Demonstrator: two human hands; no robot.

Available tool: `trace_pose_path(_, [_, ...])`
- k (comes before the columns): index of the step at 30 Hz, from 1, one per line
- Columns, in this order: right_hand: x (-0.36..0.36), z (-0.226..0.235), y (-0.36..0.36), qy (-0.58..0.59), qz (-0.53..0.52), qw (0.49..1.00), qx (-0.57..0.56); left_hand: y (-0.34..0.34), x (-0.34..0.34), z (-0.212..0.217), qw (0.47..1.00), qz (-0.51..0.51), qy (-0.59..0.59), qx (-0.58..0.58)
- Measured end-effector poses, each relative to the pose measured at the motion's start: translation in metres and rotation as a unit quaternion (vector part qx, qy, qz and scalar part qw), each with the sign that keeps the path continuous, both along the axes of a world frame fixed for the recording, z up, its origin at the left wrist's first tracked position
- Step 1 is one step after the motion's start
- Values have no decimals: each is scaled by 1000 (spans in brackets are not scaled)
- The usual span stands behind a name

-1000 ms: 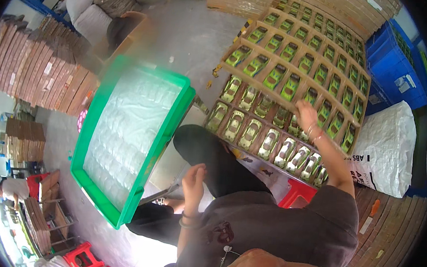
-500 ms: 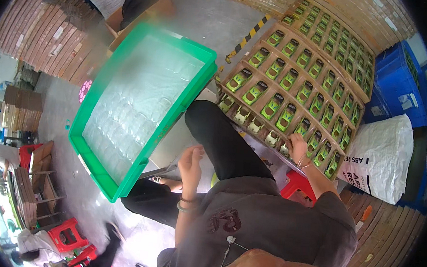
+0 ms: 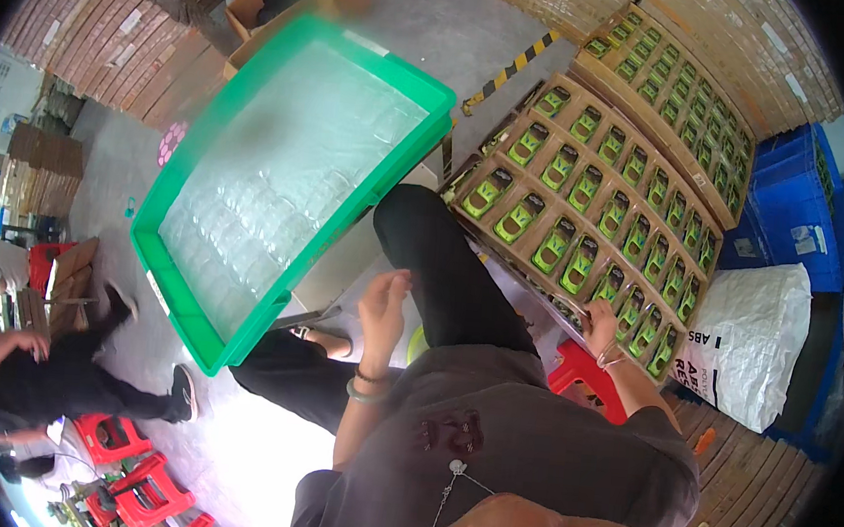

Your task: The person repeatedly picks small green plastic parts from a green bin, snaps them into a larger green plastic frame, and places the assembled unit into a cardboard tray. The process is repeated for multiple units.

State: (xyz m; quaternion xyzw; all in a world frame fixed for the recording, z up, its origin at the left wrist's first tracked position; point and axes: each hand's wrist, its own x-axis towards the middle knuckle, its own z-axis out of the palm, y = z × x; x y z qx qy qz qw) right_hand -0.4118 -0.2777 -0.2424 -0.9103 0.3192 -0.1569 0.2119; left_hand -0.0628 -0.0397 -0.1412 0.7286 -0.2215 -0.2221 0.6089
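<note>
My left hand (image 3: 384, 305) is raised over my lap beside the green-rimmed tray, its fingers curled together; whether anything is between them is hidden. My right hand (image 3: 598, 325) is closed on the near edge of a brown compartmented tray (image 3: 503, 245). Rows of lime-green toy car bodies (image 3: 578, 266) with dark windows lie in that tray, one per compartment. On my left, a large green plastic tray (image 3: 426, 90) stands at a slant, with clear moulded plastic pieces (image 3: 258, 211) inside.
Behind the car tray lies another tray of green car bodies (image 3: 669, 80). Blue bins (image 3: 793, 209) and a white sack (image 3: 758, 340) stand at the right. A red stool (image 3: 587, 376) is under my right arm. Cardboard stacks (image 3: 114, 21) line the left. Another person's legs (image 3: 106, 377) extend at lower left.
The pale car shells along the near tray edge no longer show; the brown tray's edge covers that spot. Another person has stepped into view at left. My left hand has barely moved.
</note>
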Motion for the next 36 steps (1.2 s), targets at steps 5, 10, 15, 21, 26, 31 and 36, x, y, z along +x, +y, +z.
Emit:
trace_pose_path(5, [40, -7, 5, 10, 19, 999, -25, -7, -4, -1, 1000, -10, 4, -5])
trace_pose_path(10, [47, -19, -11, -31, 92, 993, -67, 18, -1, 8, 998, 62, -27, -1])
trace_pose_path(15, [208, 28, -34, 29, 116, 991, -55, 48, -9, 22, 995, 89, -44, 15])
trace_pose_path(21, [363, -121, -101, -72, 108, 989, 73, 60, 1, 15, 988, 143, -54, -7])
trace_pose_path(26, [368, -67, -56, 67, 199, 973, -94, 92, -4, 3, 980, 198, 15, 22])
trace_pose_path(31, [367, -44, -36, 48, 97, 991, -83, 81, 6, 7, 986, 165, 6, 0])
trace_pose_path(36, [364, -44, -31, 199, 74, 974, -80, 72, 13, 17, 990, 141, -23, -14])
